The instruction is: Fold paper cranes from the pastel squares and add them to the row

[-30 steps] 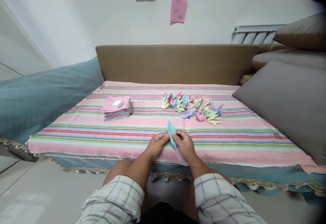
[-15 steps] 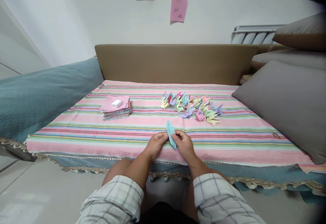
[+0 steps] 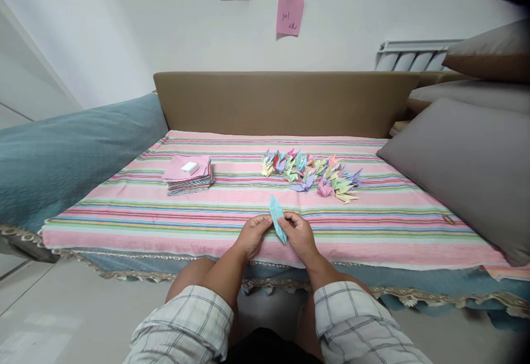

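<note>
A light blue folded paper (image 3: 276,213), long and narrow with pointed ends, is held between my two hands over the front of the striped cloth. My left hand (image 3: 253,235) pinches its left edge between thumb and fingers. On the other side, my right hand (image 3: 298,234) grips it with the thumb lying on top. Beyond my hands is a cluster of folded paper cranes (image 3: 308,173) in many colours. To the left lies a stack of paper sheets (image 3: 190,184), pink on top, with a small white block (image 3: 190,168) resting on it.
The striped cloth (image 3: 232,204) covers the seat. A brown backrest (image 3: 285,104) rises behind it, a blue armrest (image 3: 83,143) on the left. Grey cushions (image 3: 464,170) pile up at the right, with a small brown loop (image 3: 449,219) near them. A pink note (image 3: 289,16) hangs on the wall.
</note>
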Tool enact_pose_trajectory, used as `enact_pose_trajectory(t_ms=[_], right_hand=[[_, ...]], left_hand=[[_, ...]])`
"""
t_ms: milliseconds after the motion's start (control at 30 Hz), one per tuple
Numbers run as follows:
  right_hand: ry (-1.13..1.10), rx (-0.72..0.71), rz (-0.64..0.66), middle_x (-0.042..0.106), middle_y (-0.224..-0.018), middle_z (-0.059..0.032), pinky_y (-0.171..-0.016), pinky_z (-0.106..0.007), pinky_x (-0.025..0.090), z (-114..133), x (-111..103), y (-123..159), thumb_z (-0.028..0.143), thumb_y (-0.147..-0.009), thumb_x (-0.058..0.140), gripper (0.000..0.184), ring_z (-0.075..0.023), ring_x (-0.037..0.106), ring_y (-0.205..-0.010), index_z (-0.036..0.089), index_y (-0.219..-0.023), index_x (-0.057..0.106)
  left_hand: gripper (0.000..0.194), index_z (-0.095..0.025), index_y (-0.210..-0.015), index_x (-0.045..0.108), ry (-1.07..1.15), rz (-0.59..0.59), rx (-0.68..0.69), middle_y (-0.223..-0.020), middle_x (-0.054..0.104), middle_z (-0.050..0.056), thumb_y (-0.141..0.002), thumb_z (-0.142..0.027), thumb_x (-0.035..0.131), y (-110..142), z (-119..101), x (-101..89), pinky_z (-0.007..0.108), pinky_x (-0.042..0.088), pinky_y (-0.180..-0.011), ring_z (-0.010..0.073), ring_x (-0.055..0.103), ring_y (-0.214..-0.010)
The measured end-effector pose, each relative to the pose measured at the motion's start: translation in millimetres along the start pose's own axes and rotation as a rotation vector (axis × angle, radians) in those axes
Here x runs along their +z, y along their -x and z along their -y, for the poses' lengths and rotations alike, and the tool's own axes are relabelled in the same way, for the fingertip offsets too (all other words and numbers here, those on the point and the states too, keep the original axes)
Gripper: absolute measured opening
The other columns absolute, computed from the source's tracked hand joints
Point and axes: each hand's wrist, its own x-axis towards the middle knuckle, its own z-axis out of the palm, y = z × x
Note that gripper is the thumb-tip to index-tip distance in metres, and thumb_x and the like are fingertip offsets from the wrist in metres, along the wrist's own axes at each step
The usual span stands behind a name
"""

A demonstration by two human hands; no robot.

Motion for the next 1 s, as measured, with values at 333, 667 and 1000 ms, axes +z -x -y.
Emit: enact_pose_trajectory(t_ms=[333, 667, 1000], right_hand=[[0.005, -0.004, 0.005, 0.063, -0.068, -0.0005, -0.059, -0.026, 0.044, -2, 0, 0, 0.041, -0.070, 0.066, 0.023, -0.0134, 0.054, -0.061, 0.018, -0.075, 0.064], [0.022, -0.008, -0.006, 0.062, -0.066, -0.0002, -0.057, -0.025, 0.044, -1, 0, 0, 0.042, -0.070, 0.066, 0.024, -0.0129, 0.053, -0.059, 0.019, -0.074, 0.064], [0.036, -0.010, 0.007, 0.061, -0.064, 0.0005, -0.055, -0.025, 0.042, -3, 0, 0, 0.043, -0.069, 0.066, 0.025, -0.0125, 0.052, -0.057, 0.019, -0.073, 0.063]], left_hand=[[0.030, -0.012, -0.082, 0.069, -0.035, 0.057, 0.020, -0.084, 0.071, 0.008, -0.071, -0.040, 0.071, -2, 5, -8.4, 0.035, 0.041, -0.088, 0.0200, 0.061, -0.085], [0.028, -0.013, -0.077, 0.065, -0.099, 0.042, 0.029, -0.079, 0.068, 0.005, -0.076, -0.040, 0.067, -2, 7, -10.2, 0.028, 0.041, -0.080, 0.0152, 0.057, -0.077], [0.029, -0.013, -0.076, 0.065, -0.105, 0.038, 0.021, -0.078, 0.067, 0.005, -0.071, -0.041, 0.070, -4, 9, -14.6, 0.031, 0.042, -0.082, 0.0169, 0.058, -0.078]])
